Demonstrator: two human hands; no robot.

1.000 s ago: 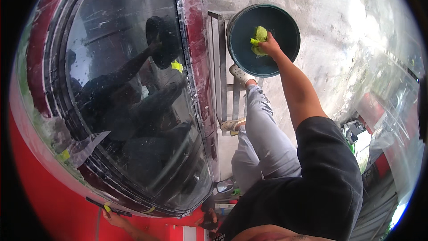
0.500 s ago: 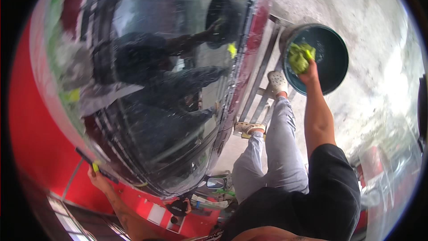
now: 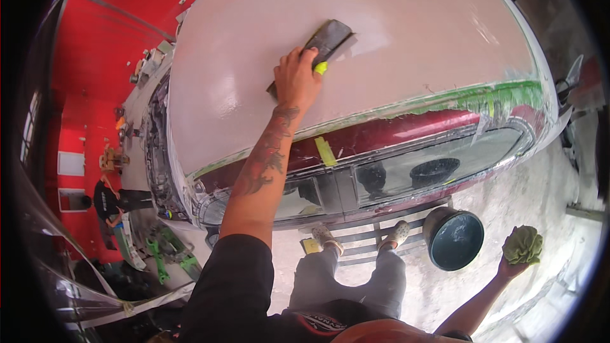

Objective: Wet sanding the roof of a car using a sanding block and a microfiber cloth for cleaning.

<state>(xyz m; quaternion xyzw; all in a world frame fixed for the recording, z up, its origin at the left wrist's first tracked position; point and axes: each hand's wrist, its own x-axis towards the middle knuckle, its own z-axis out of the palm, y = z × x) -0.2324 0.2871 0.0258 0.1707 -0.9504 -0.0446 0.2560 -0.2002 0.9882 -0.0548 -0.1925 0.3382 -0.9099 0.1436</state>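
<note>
While the dark sanding block (image 3: pixel 327 41) is lying flat on the grey primed car roof (image 3: pixel 406 44), your left hand (image 3: pixel 295 79) is clamping it in a closed grip. Your right hand (image 3: pixel 511 267) is gripping a green sponge (image 3: pixel 523 245) beside the dark bucket (image 3: pixel 455 239).

This is a car body or paint shop, half open to a yard. A vehicle (image 3: pixel 356 76) fills the space, its roof sanded down to dull grey primer, with green masking tape (image 3: pixel 489 95) along the roof edge and dark red paint left below it. The windows (image 3: pixel 438 165) are covered with clear film. Red walls (image 3: pixel 108 32) stand behind, and clear plastic sheeting (image 3: pixel 70 260) hangs at the side. Tools and green clamps (image 3: pixel 159 254) lie scattered near the front of the vehicle. A low metal step platform (image 3: pixel 362 241) and a dark bucket (image 3: pixel 454 238) sit on the wet concrete floor (image 3: pixel 527 197).
</note>
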